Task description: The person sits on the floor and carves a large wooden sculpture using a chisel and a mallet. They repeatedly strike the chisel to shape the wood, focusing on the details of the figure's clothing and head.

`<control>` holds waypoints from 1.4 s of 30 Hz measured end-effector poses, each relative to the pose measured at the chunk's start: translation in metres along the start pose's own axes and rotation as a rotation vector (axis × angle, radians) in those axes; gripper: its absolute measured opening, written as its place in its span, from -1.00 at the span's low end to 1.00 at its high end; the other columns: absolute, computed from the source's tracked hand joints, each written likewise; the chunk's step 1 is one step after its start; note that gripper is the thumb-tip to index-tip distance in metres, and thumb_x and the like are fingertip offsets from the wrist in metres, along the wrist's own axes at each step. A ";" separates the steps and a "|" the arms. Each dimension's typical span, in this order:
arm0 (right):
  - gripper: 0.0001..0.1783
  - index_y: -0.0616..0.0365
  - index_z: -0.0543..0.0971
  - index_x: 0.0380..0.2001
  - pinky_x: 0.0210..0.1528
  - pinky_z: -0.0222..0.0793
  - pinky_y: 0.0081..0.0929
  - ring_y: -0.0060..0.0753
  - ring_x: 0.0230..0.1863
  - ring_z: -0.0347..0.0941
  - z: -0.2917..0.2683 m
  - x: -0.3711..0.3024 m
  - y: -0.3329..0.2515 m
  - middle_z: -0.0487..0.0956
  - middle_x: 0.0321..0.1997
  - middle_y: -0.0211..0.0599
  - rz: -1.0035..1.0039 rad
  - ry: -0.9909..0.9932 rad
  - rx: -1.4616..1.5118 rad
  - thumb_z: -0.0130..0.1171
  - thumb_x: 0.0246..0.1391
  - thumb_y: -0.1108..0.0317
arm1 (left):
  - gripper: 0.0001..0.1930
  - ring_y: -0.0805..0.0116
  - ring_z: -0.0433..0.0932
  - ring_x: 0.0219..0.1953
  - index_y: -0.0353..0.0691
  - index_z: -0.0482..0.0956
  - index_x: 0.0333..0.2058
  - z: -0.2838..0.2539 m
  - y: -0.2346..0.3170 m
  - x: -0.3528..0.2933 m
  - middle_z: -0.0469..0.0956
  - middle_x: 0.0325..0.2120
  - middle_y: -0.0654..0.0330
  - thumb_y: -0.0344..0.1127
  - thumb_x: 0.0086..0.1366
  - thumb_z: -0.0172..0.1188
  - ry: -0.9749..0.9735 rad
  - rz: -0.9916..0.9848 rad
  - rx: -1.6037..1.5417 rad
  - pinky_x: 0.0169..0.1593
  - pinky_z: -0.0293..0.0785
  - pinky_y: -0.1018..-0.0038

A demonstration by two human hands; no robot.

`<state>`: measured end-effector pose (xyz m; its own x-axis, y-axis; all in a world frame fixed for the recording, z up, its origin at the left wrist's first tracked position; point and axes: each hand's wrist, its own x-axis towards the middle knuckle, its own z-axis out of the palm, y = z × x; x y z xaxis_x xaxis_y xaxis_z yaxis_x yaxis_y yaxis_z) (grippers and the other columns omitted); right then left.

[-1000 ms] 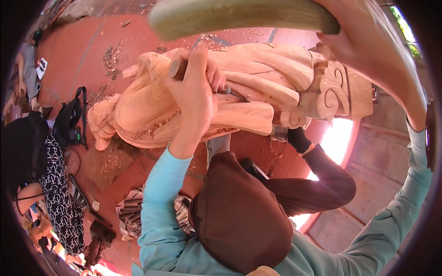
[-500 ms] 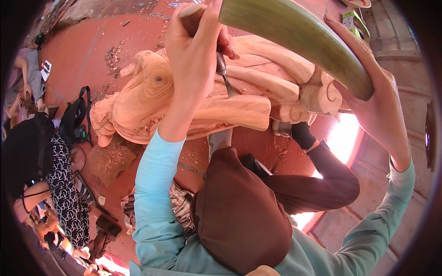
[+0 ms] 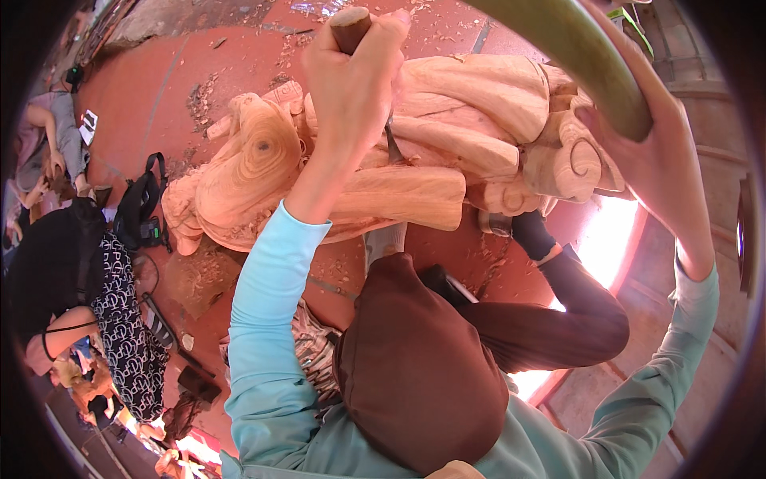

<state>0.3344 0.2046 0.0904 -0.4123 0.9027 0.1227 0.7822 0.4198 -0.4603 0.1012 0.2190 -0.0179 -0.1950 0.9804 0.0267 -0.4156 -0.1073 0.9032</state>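
My left hand [image 3: 351, 104] is wrapped round the wooden handle of a chisel [image 3: 351, 32], whose butt end pokes out above the fist. The steel blade slants down, and its tip meets a groove between carved folds of a large pale wood figure [image 3: 471, 96] lying on its side. Up at the right, my right hand [image 3: 666, 168] grips a thick, curved green mallet [image 3: 586, 56]. The mallet is apart from the chisel, and its far end runs out of the top edge. Part of the chisel's shaft is hidden by my left fingers.
Wood shavings [image 3: 203, 100] lie scattered on the red tiled floor [image 3: 120, 80]. At left are a black bag [image 3: 144, 207], a person in black [image 3: 48, 255] and another person in grey trousers [image 3: 70, 148]. My bent knee [image 3: 423, 359] stands close before the carving.
The mallet has swung up and to the right, away from the chisel. My left hand has shifted slightly right, and the chisel's tip slightly left. The whole view has shifted a little.
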 end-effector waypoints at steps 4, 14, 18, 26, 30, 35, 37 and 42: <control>-0.20 -0.12 0.21 0.27 -0.29 0.43 -0.44 -0.33 -0.39 0.51 0.002 0.040 -0.063 0.54 -0.30 -0.18 0.111 -0.085 -0.099 0.04 -0.11 0.60 | -0.68 0.61 0.07 -0.86 -0.11 0.21 -0.68 -0.007 -0.002 0.006 0.13 -0.85 0.39 -0.39 0.19 0.13 0.046 -0.027 -0.021 -0.77 -0.07 0.59; -0.16 -0.19 0.20 0.29 -0.26 0.45 -0.48 -0.37 -0.41 0.50 -0.006 0.066 -0.072 0.55 -0.29 -0.20 0.093 -0.222 -0.262 0.02 -0.14 0.62 | -0.75 0.60 0.05 -0.86 -0.13 0.28 -0.61 0.004 -0.011 0.009 0.14 -0.84 0.40 -0.39 0.15 0.17 0.039 -0.096 -0.006 -0.76 -0.09 0.57; -0.14 -0.20 0.17 0.30 -0.25 0.46 -0.47 -0.45 -0.40 0.50 -0.004 0.065 -0.047 0.56 -0.24 -0.22 -0.107 -0.165 -0.361 0.05 -0.13 0.62 | -0.75 0.59 0.08 -0.86 -0.15 0.28 -0.64 -0.005 -0.013 0.013 0.16 -0.84 0.39 -0.40 0.13 0.16 -0.008 -0.141 0.042 -0.77 -0.06 0.57; -0.15 -0.18 0.15 0.31 -0.44 0.47 -0.54 -0.40 -0.49 0.53 -0.008 0.060 -0.026 0.56 -0.26 -0.14 -0.105 -0.255 -0.448 0.05 -0.11 0.57 | -0.70 0.61 0.08 -0.86 -0.13 0.25 -0.69 0.011 -0.010 0.008 0.17 -0.85 0.37 -0.36 0.15 0.15 -0.145 -0.223 0.058 -0.77 -0.07 0.58; -0.18 -0.17 0.17 0.29 -0.43 0.47 -0.56 -0.39 -0.50 0.53 -0.001 0.054 -0.060 0.57 -0.35 -0.18 0.184 -0.303 -0.275 0.04 -0.09 0.57 | -0.66 0.60 0.02 -0.85 -0.10 0.21 -0.71 -0.022 0.004 0.021 0.10 -0.85 0.39 -0.38 0.19 0.11 -0.108 -0.185 -0.132 -0.76 -0.08 0.58; -0.19 -0.16 0.21 0.28 -0.41 0.48 -0.54 -0.36 -0.48 0.54 -0.018 0.051 -0.061 0.58 -0.39 -0.22 0.444 -0.342 -0.158 0.07 -0.11 0.57 | -0.64 0.60 0.05 -0.84 -0.08 0.18 -0.71 -0.005 -0.004 0.017 0.11 -0.85 0.39 -0.39 0.19 0.13 -0.020 -0.095 -0.046 -0.75 -0.07 0.58; -0.19 -0.16 0.21 0.28 -0.41 0.48 -0.54 -0.36 -0.49 0.54 -0.010 0.047 -0.053 0.58 -0.40 -0.22 0.303 -0.293 -0.134 0.07 -0.11 0.57 | -0.64 0.60 0.06 -0.85 -0.08 0.18 -0.71 -0.006 0.003 0.013 0.12 -0.85 0.38 -0.40 0.18 0.14 0.003 -0.080 -0.023 -0.75 -0.06 0.58; -0.19 -0.16 0.22 0.27 -0.41 0.48 -0.53 -0.37 -0.49 0.54 -0.002 0.036 -0.041 0.58 -0.40 -0.23 0.113 -0.213 -0.150 0.09 -0.12 0.56 | -0.63 0.59 0.09 -0.85 -0.08 0.18 -0.72 -0.003 0.004 0.006 0.14 -0.85 0.38 -0.41 0.16 0.15 -0.055 -0.052 0.001 -0.76 -0.04 0.58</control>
<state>0.2884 0.2201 0.1152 -0.3950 0.9113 -0.1163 0.8826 0.3413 -0.3234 0.0953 0.2237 -0.0156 -0.1245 0.9922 0.0031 -0.4233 -0.0560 0.9043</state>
